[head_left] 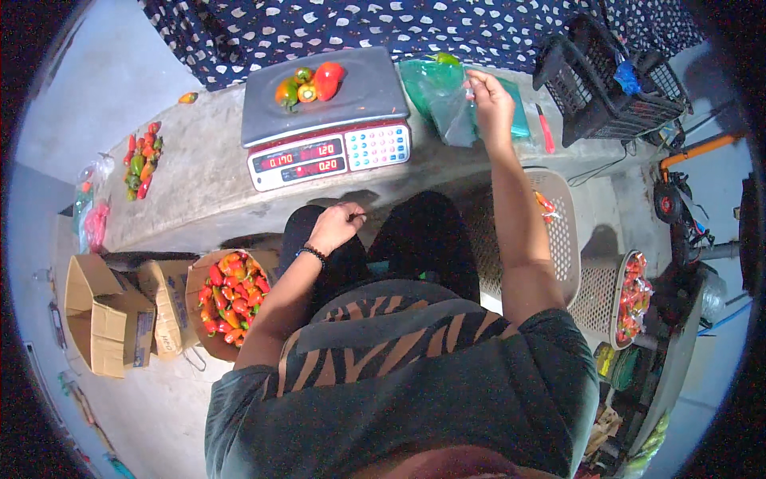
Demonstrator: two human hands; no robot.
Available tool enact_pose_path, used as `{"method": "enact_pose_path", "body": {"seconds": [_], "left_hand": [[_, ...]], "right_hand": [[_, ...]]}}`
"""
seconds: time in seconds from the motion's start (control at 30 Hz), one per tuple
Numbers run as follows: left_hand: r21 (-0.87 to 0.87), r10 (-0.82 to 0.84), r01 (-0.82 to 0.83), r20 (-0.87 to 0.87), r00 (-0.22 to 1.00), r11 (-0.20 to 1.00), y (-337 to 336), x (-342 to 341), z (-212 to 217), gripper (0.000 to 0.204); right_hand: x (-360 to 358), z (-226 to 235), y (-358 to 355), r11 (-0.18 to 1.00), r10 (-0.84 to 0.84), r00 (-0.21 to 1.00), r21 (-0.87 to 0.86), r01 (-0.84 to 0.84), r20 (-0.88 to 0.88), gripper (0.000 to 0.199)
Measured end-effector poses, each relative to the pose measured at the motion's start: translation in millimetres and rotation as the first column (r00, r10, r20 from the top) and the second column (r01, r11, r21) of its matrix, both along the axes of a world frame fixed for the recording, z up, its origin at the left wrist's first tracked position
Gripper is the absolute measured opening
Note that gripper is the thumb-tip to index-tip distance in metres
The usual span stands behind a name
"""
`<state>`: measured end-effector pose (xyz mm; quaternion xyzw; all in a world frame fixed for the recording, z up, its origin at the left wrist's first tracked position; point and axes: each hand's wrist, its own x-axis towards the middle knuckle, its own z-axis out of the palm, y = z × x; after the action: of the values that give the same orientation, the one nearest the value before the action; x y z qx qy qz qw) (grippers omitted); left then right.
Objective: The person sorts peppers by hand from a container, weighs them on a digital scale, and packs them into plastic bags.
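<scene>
My right hand (489,104) pinches the edge of a clear plastic bag (456,116) at the right of the scale. The bag lies partly over green plastic bags (427,82) on the counter. My left hand (335,227), fingers curled in, rests over my left knee with nothing visible in it. In front of me stands a digital scale (323,124) with a dark platform and lit red display. Several peppers (328,81), red, green and orange, sit together on its platform. A green pepper (444,58) lies behind the bags.
A red-handled knife (545,128) and a black crate (594,96) are on the counter's right. More peppers (144,160) lie on its left. Below stand a box of red peppers (235,297), cardboard boxes (104,319) and beige baskets (568,231), one holding bagged peppers (634,299).
</scene>
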<state>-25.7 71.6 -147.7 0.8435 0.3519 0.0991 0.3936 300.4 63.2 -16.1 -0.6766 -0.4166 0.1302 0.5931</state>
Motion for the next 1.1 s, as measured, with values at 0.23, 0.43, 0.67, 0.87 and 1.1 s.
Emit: {"method": "enact_pose_path", "body": {"seconds": [0.23, 0.43, 0.67, 0.87, 1.1], "left_hand": [[0.053, -0.038, 0.038, -0.014, 0.999, 0.998, -1, 1, 3, 0.02], [0.139, -0.057, 0.049, 0.06, 0.997, 0.989, -1, -13, 1, 0.022], [0.02, -0.018, 0.007, 0.616, 0.787, 1.0, -34, -4, 3, 0.08], [-0.248, 0.164, -0.004, 0.629, 0.76, 0.969, -73, -65, 34, 0.03], [-0.463, 0.418, -0.045, 0.751, 0.51, 0.885, -81, -128, 106, 0.019]], "right_hand": [[-8, 0, 20, 0.882, -0.184, 0.968, 0.463, 0.087, 0.17, 0.013], [-86, 67, -7, 0.843, 0.114, 0.991, 0.535, -0.055, -0.077, 0.023], [-183, -55, -73, 0.83, 0.555, 0.766, -0.272, -0.486, 0.324, 0.035], [-240, -17, -106, 0.659, 0.752, 0.583, -0.383, -0.648, 0.308, 0.044], [-252, 63, -112, 0.658, 0.748, 0.505, 0.377, -0.652, -0.43, 0.048]]}}
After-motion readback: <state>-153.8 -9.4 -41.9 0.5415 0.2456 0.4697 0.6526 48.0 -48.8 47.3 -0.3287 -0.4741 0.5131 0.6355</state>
